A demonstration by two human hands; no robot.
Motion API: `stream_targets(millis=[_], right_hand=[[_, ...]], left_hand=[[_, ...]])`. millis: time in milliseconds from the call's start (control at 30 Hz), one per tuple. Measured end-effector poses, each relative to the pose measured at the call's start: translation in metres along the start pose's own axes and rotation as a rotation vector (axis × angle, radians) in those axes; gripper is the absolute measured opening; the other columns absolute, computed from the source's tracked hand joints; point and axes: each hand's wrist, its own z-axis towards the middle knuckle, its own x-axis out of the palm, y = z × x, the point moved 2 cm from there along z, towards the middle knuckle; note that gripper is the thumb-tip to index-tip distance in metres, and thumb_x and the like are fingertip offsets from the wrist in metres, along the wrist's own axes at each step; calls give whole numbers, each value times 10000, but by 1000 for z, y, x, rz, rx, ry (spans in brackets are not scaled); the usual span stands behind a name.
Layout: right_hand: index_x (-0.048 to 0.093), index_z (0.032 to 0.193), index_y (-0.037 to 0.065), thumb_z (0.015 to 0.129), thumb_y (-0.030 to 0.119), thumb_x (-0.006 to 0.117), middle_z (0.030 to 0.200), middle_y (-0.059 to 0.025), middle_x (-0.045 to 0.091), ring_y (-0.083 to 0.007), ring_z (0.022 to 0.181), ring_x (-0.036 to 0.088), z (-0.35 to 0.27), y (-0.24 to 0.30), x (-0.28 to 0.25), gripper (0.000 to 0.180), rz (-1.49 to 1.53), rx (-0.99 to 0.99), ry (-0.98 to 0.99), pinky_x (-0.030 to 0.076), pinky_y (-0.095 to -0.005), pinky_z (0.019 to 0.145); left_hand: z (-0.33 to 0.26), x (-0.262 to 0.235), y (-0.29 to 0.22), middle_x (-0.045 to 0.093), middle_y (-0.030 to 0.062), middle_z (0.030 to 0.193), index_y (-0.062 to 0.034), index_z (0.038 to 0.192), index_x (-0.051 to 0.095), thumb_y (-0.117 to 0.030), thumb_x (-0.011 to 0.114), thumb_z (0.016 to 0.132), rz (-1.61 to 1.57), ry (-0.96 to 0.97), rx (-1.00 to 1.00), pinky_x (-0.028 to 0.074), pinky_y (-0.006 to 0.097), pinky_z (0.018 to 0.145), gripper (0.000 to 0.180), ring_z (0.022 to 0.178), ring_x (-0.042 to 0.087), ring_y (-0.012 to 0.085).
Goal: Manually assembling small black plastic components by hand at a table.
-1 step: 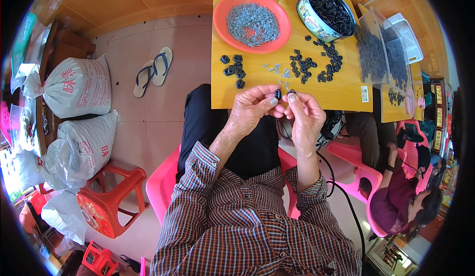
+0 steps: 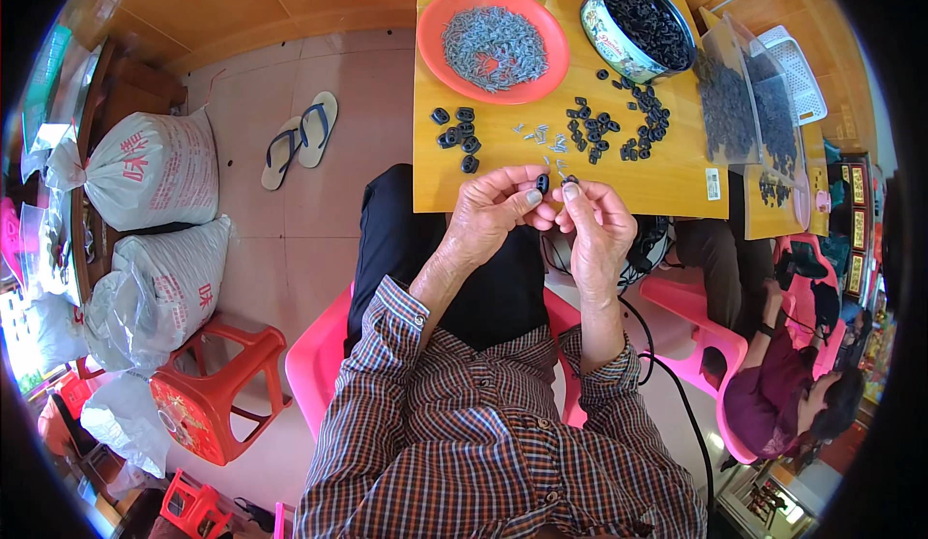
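Observation:
My left hand and my right hand meet at the near edge of a yellow wooden table. The left fingertips pinch a small black ring part. The right fingertips press something small and dark against it. Just beyond lie loose black ring parts, a smaller group of them to the left, and a few small silver metal pieces. An orange plate farther back holds a heap of grey metal pieces. A round tin full of black parts stands to its right.
Clear trays with black parts and a white basket sit at the table's right. Two filled white sacks, a red stool and flip-flops are on the floor at left. Another person sits at lower right.

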Motion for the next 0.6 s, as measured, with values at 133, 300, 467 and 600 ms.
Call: stream_targets(millis=[133, 300, 467, 600], right_hand=[[615, 855, -7, 862, 110, 663, 731, -27, 615, -47, 564, 488, -1, 5, -2, 127, -149, 31, 33, 396, -178, 533], [602, 802, 21, 858, 138, 674, 679, 17, 568, -38, 568, 484, -2, 6, 0, 149, -232, 61, 85, 379, -173, 529], [599, 796, 25, 857, 139, 672, 675, 23, 569, -31, 565, 483, -1, 3, -1, 148, -231, 69, 79, 374, -167, 520], [596, 792, 25, 859, 132, 668, 674, 23, 571, -28, 565, 482, -1, 3, -2, 145, -255, 74, 87, 372, -164, 516]], left_hand=[[0, 1, -3, 656, 103, 960, -27, 1192, 592, -7, 529, 920, -90, 0, -14, 549, 306, 707, 280, 786, 642, 169], [0, 3, -3, 652, 90, 936, -28, 1188, 595, -7, 530, 920, -111, -11, -15, 542, 297, 703, 277, 773, 633, 161], [0, 3, -5, 643, 78, 920, -24, 1190, 594, -4, 532, 919, -100, -7, 1, 541, 293, 701, 279, 783, 631, 159], [-1, 3, -4, 639, 72, 921, -23, 1191, 593, -7, 536, 918, -75, -7, 9, 544, 290, 704, 279, 787, 631, 154]])
